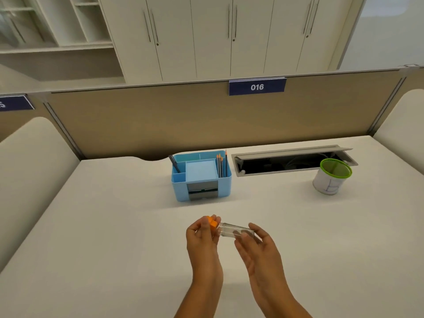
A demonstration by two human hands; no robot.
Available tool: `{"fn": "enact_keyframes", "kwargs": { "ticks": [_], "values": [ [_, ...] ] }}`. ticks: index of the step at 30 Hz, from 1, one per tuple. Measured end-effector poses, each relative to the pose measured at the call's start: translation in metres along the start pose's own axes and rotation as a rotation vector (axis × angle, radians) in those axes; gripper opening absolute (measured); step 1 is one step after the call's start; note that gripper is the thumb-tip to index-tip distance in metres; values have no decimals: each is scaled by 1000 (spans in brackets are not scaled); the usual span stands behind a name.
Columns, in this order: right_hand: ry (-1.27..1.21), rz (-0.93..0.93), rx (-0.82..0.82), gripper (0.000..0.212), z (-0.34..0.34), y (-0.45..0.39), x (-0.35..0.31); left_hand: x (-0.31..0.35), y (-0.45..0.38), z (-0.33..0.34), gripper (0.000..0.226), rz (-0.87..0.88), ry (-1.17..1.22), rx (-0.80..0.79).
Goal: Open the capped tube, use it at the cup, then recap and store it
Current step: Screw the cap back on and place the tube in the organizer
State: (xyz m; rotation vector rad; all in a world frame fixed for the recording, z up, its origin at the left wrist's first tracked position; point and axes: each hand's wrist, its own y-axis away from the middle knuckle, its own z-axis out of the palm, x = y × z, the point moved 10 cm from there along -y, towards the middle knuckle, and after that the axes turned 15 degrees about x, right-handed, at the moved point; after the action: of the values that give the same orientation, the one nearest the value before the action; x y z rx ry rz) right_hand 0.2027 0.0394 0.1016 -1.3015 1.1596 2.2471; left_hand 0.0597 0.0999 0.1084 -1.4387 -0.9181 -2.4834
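A clear tube lies nearly level above the desk, held between my two hands. My right hand grips its right end with thumb and fingers. My left hand pinches the orange cap at the tube's left end. I cannot tell whether the cap still sits on the tube's mouth or has come off it. The cup, white with a green rim and a mesh lining, stands upright at the far right of the desk, well away from both hands.
A light blue desk organizer with pencils, a pen and a notepad stands behind my hands. An open cable slot is set in the desk behind the cup. A tan partition with the sign 016 closes off the desk's back edge.
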Motion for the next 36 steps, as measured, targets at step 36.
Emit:
{"fn": "enact_keyframes", "kwargs": {
  "ticks": [36],
  "values": [
    [309, -644, -89, 30, 20, 23, -17, -2, 1, 0, 8, -27, 55, -54]
  ]
}}
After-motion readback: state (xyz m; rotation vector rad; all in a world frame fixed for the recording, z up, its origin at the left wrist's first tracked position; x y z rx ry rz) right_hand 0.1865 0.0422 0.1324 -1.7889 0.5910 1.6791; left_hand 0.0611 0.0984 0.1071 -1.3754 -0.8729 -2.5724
